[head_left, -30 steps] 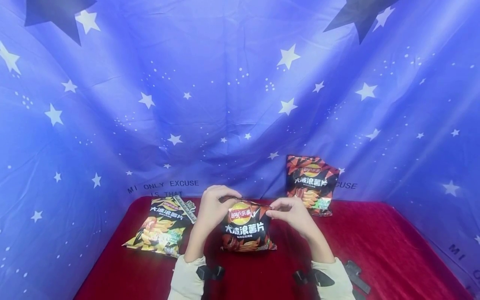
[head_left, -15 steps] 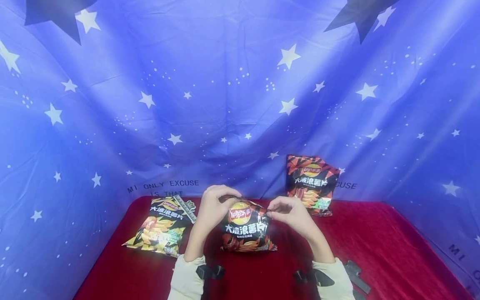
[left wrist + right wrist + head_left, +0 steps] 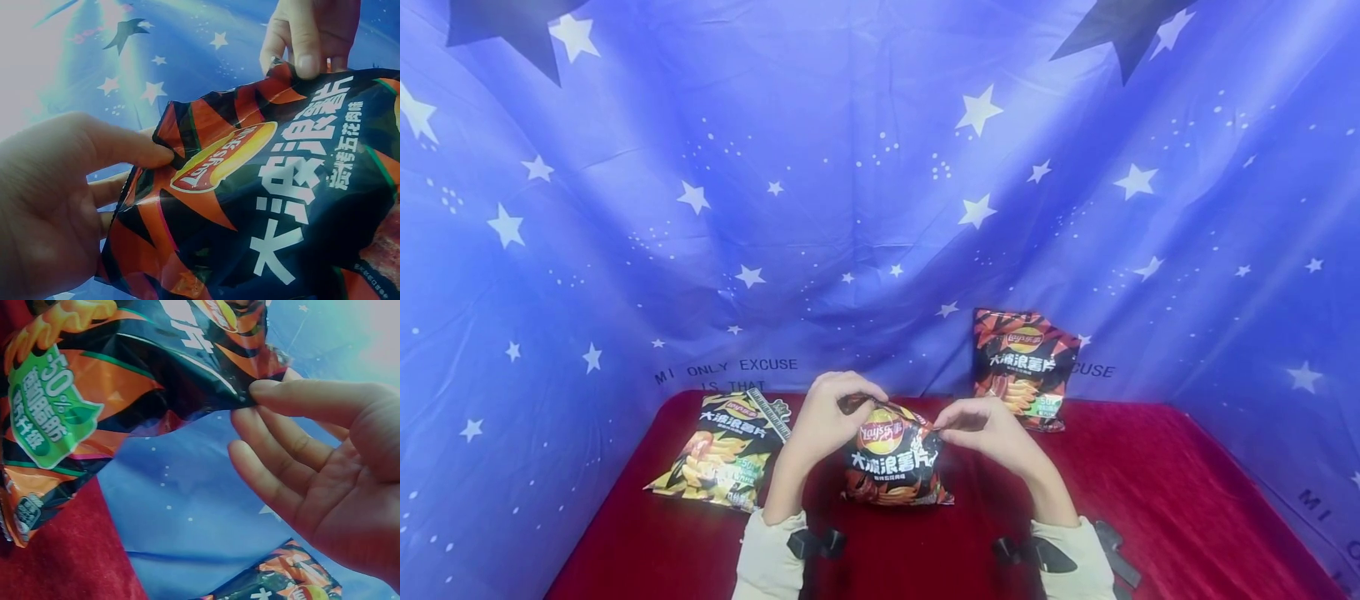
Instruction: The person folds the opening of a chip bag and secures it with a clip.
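A black, red and orange potato chip bag (image 3: 889,467) stands at the near middle of the table, its printed front facing me. My left hand (image 3: 831,417) pinches its upper left corner, thumb on the front; in the left wrist view that thumb (image 3: 147,150) presses beside the yellow and red logo. At the upper right edge my right hand (image 3: 981,427) pinches the film between thumb and fingertips. The right wrist view shows the other fingers (image 3: 275,481) of that hand spread below the pinch. Creases run down the right side of the bag's front. The back is hidden.
Left of the hands lies a yellow and black chip bag (image 3: 715,458), with a piano-key-patterned strip (image 3: 769,414) across its top right corner. Another red and black chip bag (image 3: 1026,367) leans on the starry blue curtain (image 3: 850,208). A dark object (image 3: 1120,557) lies by the right sleeve on the red cloth (image 3: 1172,483).
The right side of the held bag has become creased, and its logo looks more bent than a second ago. Both hands have stayed almost in place on its top edge.
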